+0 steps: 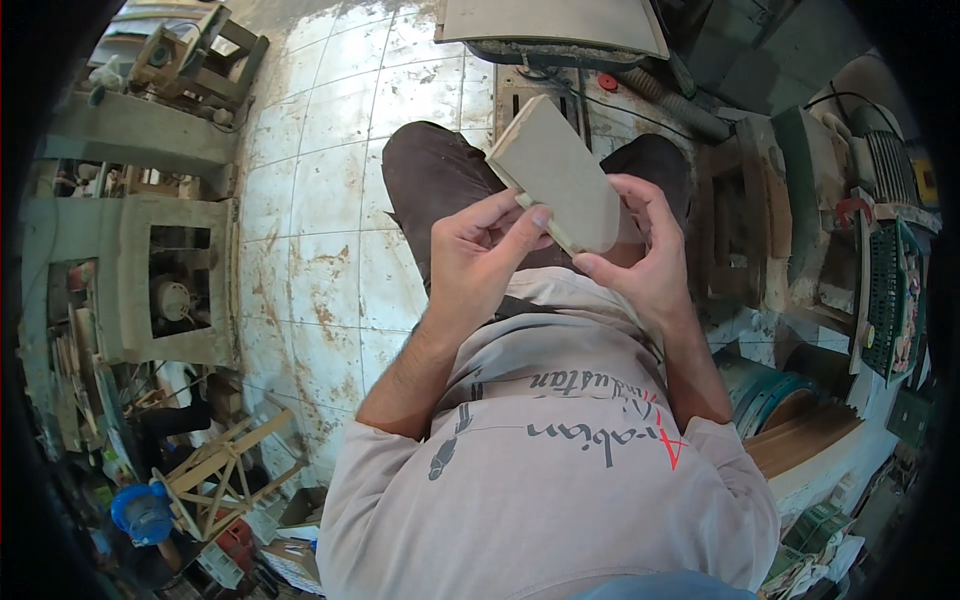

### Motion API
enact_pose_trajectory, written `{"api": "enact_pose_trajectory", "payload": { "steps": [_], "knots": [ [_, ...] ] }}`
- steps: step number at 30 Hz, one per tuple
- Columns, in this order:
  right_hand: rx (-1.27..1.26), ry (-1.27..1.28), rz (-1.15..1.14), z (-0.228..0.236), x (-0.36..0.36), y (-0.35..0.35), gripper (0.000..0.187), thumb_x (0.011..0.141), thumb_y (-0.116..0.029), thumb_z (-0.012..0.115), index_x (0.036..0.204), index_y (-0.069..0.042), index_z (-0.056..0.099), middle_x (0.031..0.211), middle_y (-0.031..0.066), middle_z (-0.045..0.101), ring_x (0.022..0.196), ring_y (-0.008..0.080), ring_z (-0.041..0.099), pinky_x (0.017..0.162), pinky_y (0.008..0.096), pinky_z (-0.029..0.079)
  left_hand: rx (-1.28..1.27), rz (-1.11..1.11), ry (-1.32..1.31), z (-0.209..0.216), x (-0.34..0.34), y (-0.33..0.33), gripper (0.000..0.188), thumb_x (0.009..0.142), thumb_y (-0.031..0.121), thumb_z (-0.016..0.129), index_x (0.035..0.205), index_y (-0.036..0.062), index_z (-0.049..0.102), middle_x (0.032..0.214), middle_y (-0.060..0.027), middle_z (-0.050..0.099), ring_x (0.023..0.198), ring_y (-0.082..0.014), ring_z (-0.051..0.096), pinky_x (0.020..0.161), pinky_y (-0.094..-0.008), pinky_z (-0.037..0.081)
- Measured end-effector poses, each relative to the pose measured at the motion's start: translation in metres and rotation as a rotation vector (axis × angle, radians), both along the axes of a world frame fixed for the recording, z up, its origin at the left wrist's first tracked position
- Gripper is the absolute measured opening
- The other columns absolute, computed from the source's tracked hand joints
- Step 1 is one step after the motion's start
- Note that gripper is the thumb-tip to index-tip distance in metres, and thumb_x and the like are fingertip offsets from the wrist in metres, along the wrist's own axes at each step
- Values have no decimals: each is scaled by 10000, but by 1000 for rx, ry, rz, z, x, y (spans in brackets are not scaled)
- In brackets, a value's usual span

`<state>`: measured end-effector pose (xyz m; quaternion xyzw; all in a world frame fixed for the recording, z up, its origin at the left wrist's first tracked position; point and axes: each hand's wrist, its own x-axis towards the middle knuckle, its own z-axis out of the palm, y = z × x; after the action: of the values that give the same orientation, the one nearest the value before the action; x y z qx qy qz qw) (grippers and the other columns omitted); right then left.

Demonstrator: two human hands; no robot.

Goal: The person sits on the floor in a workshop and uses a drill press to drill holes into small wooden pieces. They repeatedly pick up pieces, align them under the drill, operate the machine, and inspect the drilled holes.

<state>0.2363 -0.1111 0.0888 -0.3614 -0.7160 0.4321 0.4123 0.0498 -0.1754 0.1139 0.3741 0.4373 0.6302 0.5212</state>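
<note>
In front of my belly, above my lap, I hold a flat, pale grey-beige board [565, 170]. It is tilted, with its squarer end pointing away and its rounded end toward my right palm. Along its left side shows a lighter edge, about as thick as a finger. My left hand [482, 258] is closed at that edge, the thumb lying along it and the fingers curled. My right hand [650, 255] grips the rounded near end between thumb and fingers. Whether the board is one piece or stacked layers I cannot tell.
Ahead stands a machine with a flat pale table [555, 25]. Heavy machine frames [170, 285] line the left, above a wooden stand [225, 465] and a blue container [142, 513]. At right are a green machine [820, 200] and a green crate [885, 300]. Stained white tiles [320, 240] cover the floor.
</note>
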Motion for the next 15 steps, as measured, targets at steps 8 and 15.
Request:
{"api": "enact_pose_trajectory", "payload": {
  "steps": [8,15],
  "knots": [
    [197,-32,-44,13,-17,5,739,625,-145,840,1274,-23,509,1160,145,576,1068,251,596,906,368,492,41,3,1,7,10,-3,229,951,26,561,1130,-108,609,958,-84,670,874,-97,626,793,-252,556],
    [187,52,-51,7,-16,3,697,618,-98,820,1240,-9,517,1136,136,576,1047,235,598,901,354,490,43,31,71,6,11,-4,190,939,13,563,1062,-113,634,857,-46,664,806,-59,599,722,-210,517]
  ]
}}
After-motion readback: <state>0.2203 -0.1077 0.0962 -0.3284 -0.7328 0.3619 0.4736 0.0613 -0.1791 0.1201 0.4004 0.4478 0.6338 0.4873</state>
